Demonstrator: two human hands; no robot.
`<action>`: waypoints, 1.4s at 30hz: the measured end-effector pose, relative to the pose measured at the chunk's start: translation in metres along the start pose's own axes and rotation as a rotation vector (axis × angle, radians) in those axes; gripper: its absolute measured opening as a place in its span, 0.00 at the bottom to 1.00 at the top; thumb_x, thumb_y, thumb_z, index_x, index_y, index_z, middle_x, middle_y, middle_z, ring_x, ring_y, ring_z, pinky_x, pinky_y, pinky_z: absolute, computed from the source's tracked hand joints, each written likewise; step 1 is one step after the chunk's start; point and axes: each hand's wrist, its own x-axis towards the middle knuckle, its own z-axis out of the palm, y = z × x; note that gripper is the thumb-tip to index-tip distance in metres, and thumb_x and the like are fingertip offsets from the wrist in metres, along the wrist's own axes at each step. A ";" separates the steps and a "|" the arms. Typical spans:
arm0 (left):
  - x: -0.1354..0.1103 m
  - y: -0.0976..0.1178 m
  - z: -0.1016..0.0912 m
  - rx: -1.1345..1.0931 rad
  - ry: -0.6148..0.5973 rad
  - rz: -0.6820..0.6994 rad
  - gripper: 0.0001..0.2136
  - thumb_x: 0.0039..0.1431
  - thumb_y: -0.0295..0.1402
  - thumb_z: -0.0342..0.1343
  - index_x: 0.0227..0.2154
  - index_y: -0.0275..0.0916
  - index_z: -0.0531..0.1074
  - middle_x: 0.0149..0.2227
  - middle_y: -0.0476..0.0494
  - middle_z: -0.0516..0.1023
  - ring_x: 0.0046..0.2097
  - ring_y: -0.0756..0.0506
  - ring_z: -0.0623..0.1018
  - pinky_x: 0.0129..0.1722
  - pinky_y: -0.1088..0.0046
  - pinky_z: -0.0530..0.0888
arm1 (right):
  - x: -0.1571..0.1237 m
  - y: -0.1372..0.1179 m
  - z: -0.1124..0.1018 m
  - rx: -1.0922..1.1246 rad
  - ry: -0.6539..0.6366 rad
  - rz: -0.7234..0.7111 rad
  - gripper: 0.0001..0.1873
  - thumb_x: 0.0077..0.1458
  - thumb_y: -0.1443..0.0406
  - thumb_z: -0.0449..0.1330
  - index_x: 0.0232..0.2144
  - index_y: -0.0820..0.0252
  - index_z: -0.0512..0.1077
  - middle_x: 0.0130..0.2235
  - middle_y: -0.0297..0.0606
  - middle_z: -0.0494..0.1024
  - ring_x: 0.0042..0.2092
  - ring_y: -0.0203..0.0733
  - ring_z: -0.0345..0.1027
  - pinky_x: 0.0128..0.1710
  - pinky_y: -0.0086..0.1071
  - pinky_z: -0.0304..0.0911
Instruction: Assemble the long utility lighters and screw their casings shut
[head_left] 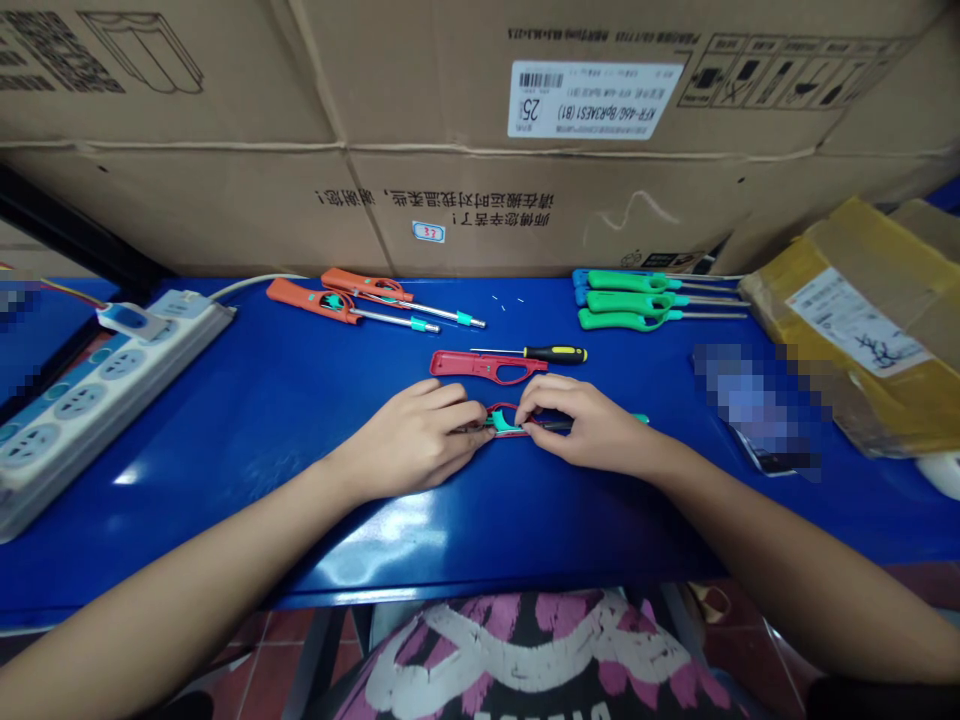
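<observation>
A red long-nosed gas lighter [511, 433] lies opened up near the middle of the table, a teal trigger showing in its red frame. My left hand [427, 435] has its fingers closed on the handle end, covering most of it. On the other side my right hand [589, 425] pinches the lighter near the trigger, and its barrel runs behind the fingers to a teal tip. Just beyond both hands rests a loose red handle half [487, 366]. A black and yellow screwdriver [555, 354] lies right behind that half.
Two orange lighters [315, 300] lie at the back left, several green and blue ones [626, 300] at the back right. A power strip [97, 380] stands left; a phone [757, 410] and a taped box [862, 320] are right. A large carton [420, 100] walls the back.
</observation>
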 end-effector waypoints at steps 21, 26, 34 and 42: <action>0.001 0.002 0.002 -0.056 0.015 -0.039 0.11 0.71 0.32 0.52 0.41 0.39 0.80 0.39 0.43 0.78 0.40 0.45 0.73 0.35 0.67 0.66 | 0.001 0.004 -0.006 0.127 -0.022 0.092 0.10 0.54 0.75 0.60 0.37 0.60 0.76 0.39 0.38 0.79 0.40 0.39 0.71 0.43 0.33 0.68; 0.003 0.007 -0.002 -0.062 -0.037 -0.074 0.12 0.71 0.32 0.50 0.41 0.39 0.81 0.39 0.42 0.78 0.38 0.45 0.74 0.35 0.68 0.67 | 0.001 0.001 -0.008 0.081 -0.006 0.125 0.11 0.53 0.73 0.62 0.40 0.59 0.77 0.42 0.39 0.78 0.41 0.40 0.71 0.43 0.34 0.68; -0.005 -0.012 -0.023 -0.262 -0.045 -0.179 0.09 0.70 0.34 0.53 0.45 0.41 0.78 0.44 0.44 0.83 0.45 0.45 0.80 0.44 0.68 0.72 | -0.001 0.006 -0.026 0.105 -0.008 0.216 0.08 0.59 0.66 0.61 0.41 0.59 0.77 0.40 0.38 0.80 0.39 0.38 0.71 0.41 0.34 0.68; -0.011 -0.031 -0.025 -0.394 -0.151 -0.241 0.09 0.66 0.38 0.58 0.41 0.42 0.81 0.38 0.45 0.83 0.39 0.46 0.81 0.42 0.69 0.76 | -0.001 0.003 -0.026 0.037 -0.087 0.238 0.14 0.54 0.57 0.69 0.39 0.59 0.79 0.38 0.37 0.80 0.38 0.39 0.71 0.40 0.33 0.67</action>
